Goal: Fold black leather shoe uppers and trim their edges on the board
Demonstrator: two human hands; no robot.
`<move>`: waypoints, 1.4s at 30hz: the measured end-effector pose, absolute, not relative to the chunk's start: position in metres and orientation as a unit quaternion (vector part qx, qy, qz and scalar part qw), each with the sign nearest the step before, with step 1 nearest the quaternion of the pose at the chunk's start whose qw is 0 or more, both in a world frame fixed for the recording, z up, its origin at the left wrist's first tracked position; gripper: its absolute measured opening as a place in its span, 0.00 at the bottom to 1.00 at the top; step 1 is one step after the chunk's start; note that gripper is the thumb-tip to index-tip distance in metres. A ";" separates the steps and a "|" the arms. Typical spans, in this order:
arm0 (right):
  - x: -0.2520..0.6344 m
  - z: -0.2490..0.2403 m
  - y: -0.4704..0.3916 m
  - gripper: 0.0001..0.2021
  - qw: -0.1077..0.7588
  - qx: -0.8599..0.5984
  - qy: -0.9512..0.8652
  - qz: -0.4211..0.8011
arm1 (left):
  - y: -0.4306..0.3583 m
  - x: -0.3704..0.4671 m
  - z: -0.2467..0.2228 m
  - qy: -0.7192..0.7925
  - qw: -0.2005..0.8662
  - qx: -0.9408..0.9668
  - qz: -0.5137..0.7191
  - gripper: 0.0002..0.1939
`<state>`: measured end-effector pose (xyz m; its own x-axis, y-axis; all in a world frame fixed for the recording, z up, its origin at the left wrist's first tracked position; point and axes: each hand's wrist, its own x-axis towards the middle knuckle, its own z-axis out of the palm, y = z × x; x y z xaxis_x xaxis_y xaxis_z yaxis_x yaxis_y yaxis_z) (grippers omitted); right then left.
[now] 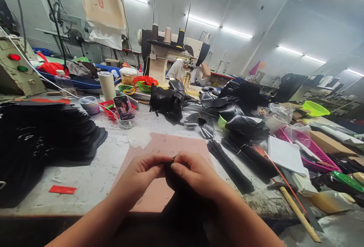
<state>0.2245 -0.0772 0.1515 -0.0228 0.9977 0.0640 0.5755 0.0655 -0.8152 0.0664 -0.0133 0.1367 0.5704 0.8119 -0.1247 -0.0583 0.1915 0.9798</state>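
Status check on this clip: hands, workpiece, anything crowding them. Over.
Left hand and right hand pinching black piece. Piece held up over pink mat, lower part too dark to read. Black strips near mat's right edge.

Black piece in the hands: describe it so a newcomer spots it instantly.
On the white worktable, find the pink board near the front edge. Over it, the left hand and right hand pinch the black piece. It alone is held; the black stack and black strips lie untouched.

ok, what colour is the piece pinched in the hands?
Black: the piece between the left hand and right hand, best seen in the head view.
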 end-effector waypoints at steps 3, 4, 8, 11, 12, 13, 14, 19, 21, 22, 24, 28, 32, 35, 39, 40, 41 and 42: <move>0.224 0.152 -0.077 0.08 0.339 -0.614 -0.646 0.302 | -0.013 0.067 0.136 0.336 0.699 0.548 0.314 0.11; 0.224 0.152 -0.077 0.08 0.339 -0.614 -0.647 0.299 | -0.013 0.067 0.136 0.336 0.699 0.547 0.315 0.11; 0.224 0.154 -0.076 0.07 0.338 -0.613 -0.653 0.290 | -0.013 0.067 0.136 0.339 0.697 0.549 0.314 0.11; 0.224 0.155 -0.076 0.07 0.337 -0.617 -0.652 0.284 | -0.013 0.067 0.136 0.339 0.698 0.548 0.311 0.11; 0.224 0.155 -0.076 0.07 0.336 -0.619 -0.651 0.282 | -0.013 0.067 0.136 0.340 0.698 0.548 0.311 0.11; 0.224 0.155 -0.076 0.07 0.335 -0.622 -0.650 0.280 | -0.013 0.067 0.135 0.339 0.697 0.550 0.311 0.11; 0.224 0.155 -0.076 0.08 0.333 -0.625 -0.649 0.278 | -0.013 0.067 0.135 0.337 0.695 0.554 0.310 0.11; 0.223 0.155 -0.079 0.08 0.320 -0.636 -0.648 0.270 | -0.015 0.066 0.136 0.317 0.663 0.598 0.319 0.11; 0.222 0.155 -0.080 0.08 0.317 -0.635 -0.652 0.266 | -0.017 0.067 0.136 0.327 0.647 0.605 0.328 0.09; 0.222 0.155 -0.081 0.08 0.315 -0.635 -0.655 0.261 | -0.017 0.068 0.136 0.334 0.640 0.607 0.333 0.08; 0.224 0.156 -0.082 0.07 0.312 -0.638 -0.661 0.242 | -0.019 0.068 0.135 0.347 0.627 0.609 0.340 0.07; 0.229 0.160 -0.085 0.06 0.318 -0.634 -0.680 0.188 | -0.022 0.067 0.133 0.353 0.617 0.608 0.354 0.06; 0.233 0.163 -0.086 0.06 0.352 -0.593 -0.699 0.190 | -0.024 0.066 0.129 0.349 0.618 0.611 0.350 0.08; 0.235 0.164 -0.086 0.07 0.361 -0.581 -0.701 0.202 | -0.024 0.066 0.125 0.353 0.613 0.614 0.350 0.09; 0.235 0.166 -0.086 0.07 0.325 -0.581 -0.718 0.203 | -0.021 0.065 0.130 0.339 0.611 0.625 0.348 0.09; 0.234 0.166 -0.086 0.06 0.315 -0.585 -0.724 0.187 | -0.019 0.065 0.134 0.331 0.612 0.635 0.335 0.09; 0.234 0.166 -0.087 0.06 0.309 -0.587 -0.729 0.166 | -0.016 0.065 0.139 0.321 0.613 0.649 0.316 0.10; 0.233 0.166 -0.087 0.06 0.306 -0.586 -0.736 0.144 | -0.014 0.065 0.144 0.311 0.610 0.668 0.289 0.10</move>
<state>0.2330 -0.0875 0.1658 -0.1260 0.9508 0.2832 0.7747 0.2726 -0.5705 0.0651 -0.0140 0.1444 0.6389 0.7693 0.0062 0.0633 -0.0606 0.9962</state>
